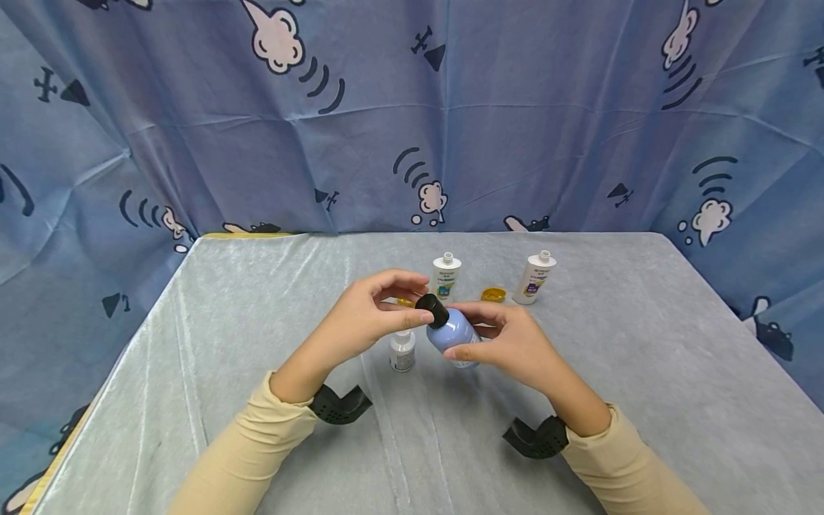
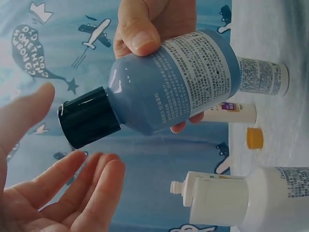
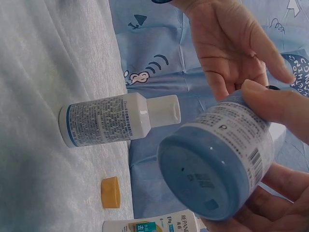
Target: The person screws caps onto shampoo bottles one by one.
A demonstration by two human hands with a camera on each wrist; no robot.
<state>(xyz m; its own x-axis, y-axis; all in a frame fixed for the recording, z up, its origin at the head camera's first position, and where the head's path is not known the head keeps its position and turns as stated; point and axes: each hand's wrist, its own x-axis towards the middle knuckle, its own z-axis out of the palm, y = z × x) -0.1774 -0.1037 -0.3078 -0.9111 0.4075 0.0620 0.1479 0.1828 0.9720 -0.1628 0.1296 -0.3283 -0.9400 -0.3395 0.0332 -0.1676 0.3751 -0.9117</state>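
A blue bottle (image 1: 453,330) with a black cap (image 1: 432,310) is held tilted above the table, cap toward the left. My right hand (image 1: 515,340) grips its body, thumb on the near side and fingers on the far side. Around the black cap, my left hand (image 1: 367,311) has thumb and fingers spread; in the left wrist view a gap shows between them and the cap (image 2: 89,117). Just below the left hand stands a small white bottle (image 1: 402,352) with a white cap (image 3: 164,110). The blue bottle's base (image 3: 198,176) faces the right wrist camera.
Two white bottles with bare necks stand farther back, one with a teal label patch (image 1: 445,277) and one with a purple patch (image 1: 534,279). A yellow cap (image 1: 493,294) lies between them; another yellow cap (image 1: 405,302) is partly behind the left hand. A patterned blue curtain (image 1: 386,129) hangs behind.
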